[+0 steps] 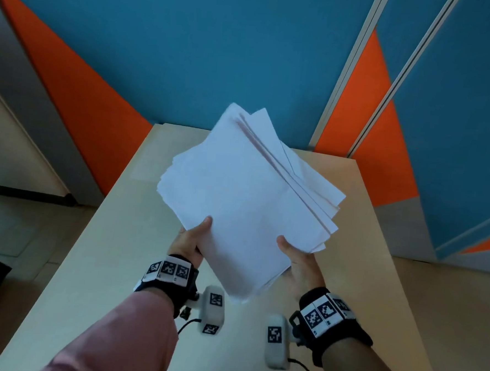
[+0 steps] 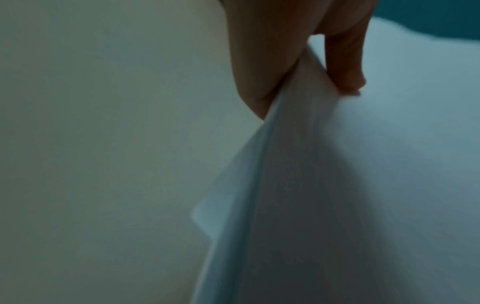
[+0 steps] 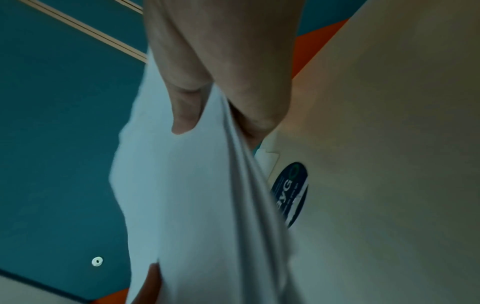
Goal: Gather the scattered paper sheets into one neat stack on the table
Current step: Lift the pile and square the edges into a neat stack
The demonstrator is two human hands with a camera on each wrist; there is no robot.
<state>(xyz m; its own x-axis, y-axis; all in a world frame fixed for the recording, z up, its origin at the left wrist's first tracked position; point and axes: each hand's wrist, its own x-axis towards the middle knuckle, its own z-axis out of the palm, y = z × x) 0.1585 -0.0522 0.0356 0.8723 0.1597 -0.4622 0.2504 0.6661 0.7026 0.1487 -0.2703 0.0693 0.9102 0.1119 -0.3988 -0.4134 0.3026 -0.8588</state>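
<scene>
1. We hold the paper sheets (image 1: 237,190) as one bundle lifted above the table (image 1: 375,279), tilted away from us; its far edges fan out unevenly, so it is not yet a neat stack

2. Our left hand (image 1: 190,243) pinches the near left edge, thumb on top and fingers (image 2: 254,82) underneath, which keeps that side from sliding

3. Our right hand (image 1: 299,260) pinches the near right edge the same way, thumb above and fingers (image 3: 254,98) below; two grips probably let us square the bundle

4. Beyond the right fingers, a dark round sticker (image 3: 291,193) shows on the table

5. We see no loose sheets left lying on the table, so we judge that aligning the edges and setting the bundle down remains
</scene>
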